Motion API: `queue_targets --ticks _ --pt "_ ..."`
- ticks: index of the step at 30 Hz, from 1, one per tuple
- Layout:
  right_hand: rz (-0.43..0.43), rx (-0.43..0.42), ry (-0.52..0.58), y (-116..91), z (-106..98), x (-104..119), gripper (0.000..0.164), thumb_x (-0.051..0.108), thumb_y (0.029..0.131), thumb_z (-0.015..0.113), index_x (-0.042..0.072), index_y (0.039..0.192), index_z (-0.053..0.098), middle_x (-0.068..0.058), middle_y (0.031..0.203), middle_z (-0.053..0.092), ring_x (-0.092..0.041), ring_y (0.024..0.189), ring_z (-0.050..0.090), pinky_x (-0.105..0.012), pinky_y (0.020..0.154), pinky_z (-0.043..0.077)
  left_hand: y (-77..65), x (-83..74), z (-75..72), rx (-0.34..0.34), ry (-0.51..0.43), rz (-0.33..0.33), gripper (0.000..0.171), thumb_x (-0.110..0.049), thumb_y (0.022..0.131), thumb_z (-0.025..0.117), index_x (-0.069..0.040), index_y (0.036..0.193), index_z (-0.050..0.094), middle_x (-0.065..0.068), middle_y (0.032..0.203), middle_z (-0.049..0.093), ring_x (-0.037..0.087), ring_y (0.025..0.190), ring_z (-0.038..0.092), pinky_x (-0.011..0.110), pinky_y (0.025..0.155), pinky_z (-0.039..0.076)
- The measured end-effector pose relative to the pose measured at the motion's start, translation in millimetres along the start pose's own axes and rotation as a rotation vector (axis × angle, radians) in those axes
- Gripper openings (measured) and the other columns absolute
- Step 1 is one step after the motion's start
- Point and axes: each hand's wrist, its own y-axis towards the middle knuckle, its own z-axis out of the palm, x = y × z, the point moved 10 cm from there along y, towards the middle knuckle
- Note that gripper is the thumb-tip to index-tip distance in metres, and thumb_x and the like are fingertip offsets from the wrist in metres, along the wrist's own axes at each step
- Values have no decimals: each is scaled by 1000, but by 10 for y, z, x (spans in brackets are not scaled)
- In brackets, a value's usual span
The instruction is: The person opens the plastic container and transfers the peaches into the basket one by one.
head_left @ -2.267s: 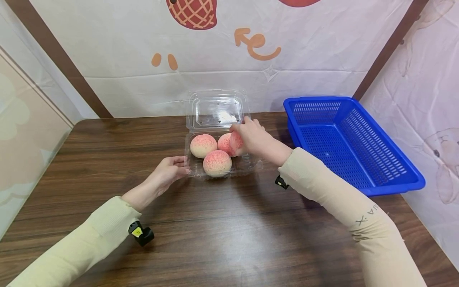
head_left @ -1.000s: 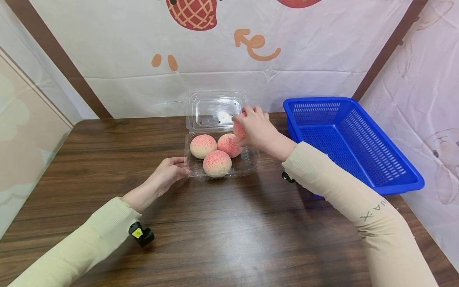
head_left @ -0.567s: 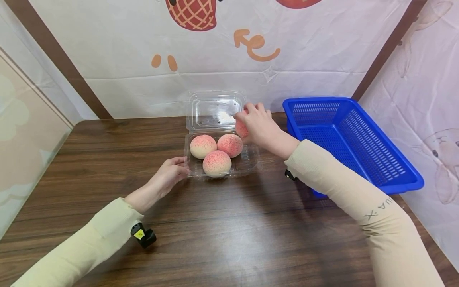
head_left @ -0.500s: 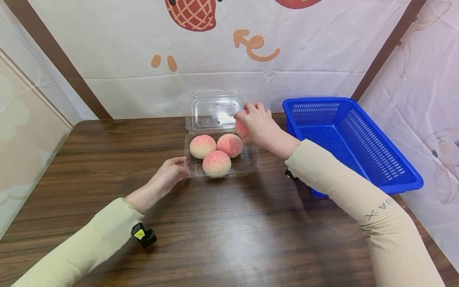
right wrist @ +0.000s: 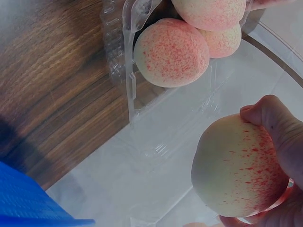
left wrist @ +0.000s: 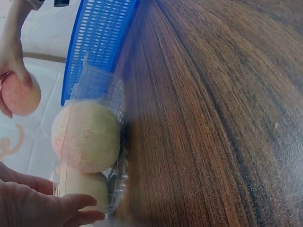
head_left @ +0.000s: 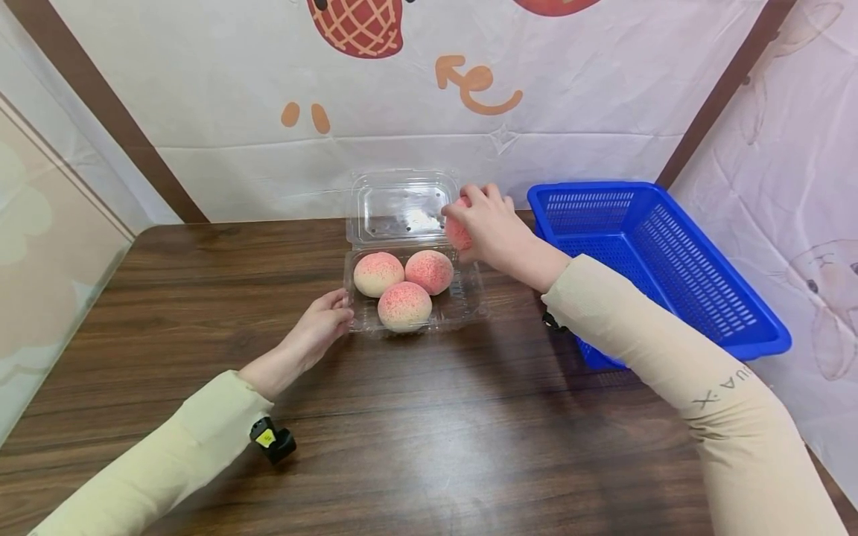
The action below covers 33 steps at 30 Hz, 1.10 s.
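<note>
cream peaches (head_left: 405, 306) speckled pink-red, clear container (head_left: 467, 299), blue basket (head_left: 700, 279), brown wood-grained table (head_left: 402, 432), cream sleeves (head_left: 167, 447)

Table (head_left: 415, 432): dark, wood-grained, light reflected toward the front | Box (head_left: 464, 296): clear, opened, placed near the middle of the back edge | Basket (head_left: 704, 260): blue, slotted, placed at the right, apart from the box

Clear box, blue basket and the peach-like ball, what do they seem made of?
The clear box: thin, glossy plastic, given the glare and ribs. The blue basket: probably molded plastic, opaque with a soft sheen and slotted walls. The peach-like ball: matte and speckled, perhaps foam, though looks alone can't settle it.
</note>
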Motion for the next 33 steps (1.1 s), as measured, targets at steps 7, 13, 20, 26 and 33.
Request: queue_targets --ticks 7,13,20,26,33 --pt "-28 -22 -20 -5 -44 -29 60 24 66 81 16 120 55 -15 123 41 -39 109 35 -49 79 37 -10 -7 23 1 3 -1 56 4 93 27 11 140 -4 22 142 15 16 112 31 29 97 32" --pt "-50 -49 -49 -15 -76 -56 58 25 65 80 15 116 56 -15 120 42 -39 110 36 -51 79 37 -10 -10 13 -7 18 -3 55 4 93 27 12 140 -1 22 140 19 12 105 35 23 90 36" --pt "-59 -78 -61 -27 -122 -87 56 26 65 80 13 114 57 -16 120 43 -40 108 37 -52 78 38 -3 -7 -2 -12 7 4 55 5 92 28 12 140 1 22 135 25 10 99 40 22 89 38" --pt "-38 -73 -50 -28 -134 -163 61 29 64 81 13 119 57 -17 124 41 -41 112 34 -54 83 35 2 -10 -22 -15 -17 19 54 5 92 31 13 139 6 12 120 31 4 88 40 14 76 40" --pt "-26 -68 -47 -36 -153 -245 62 22 64 81 13 120 56 -18 125 40 -42 113 34 -55 85 34 7 -4 -39 -18 -37 14 53 6 91 31 13 138 8 9 115 33 4 84 41 14 74 40"
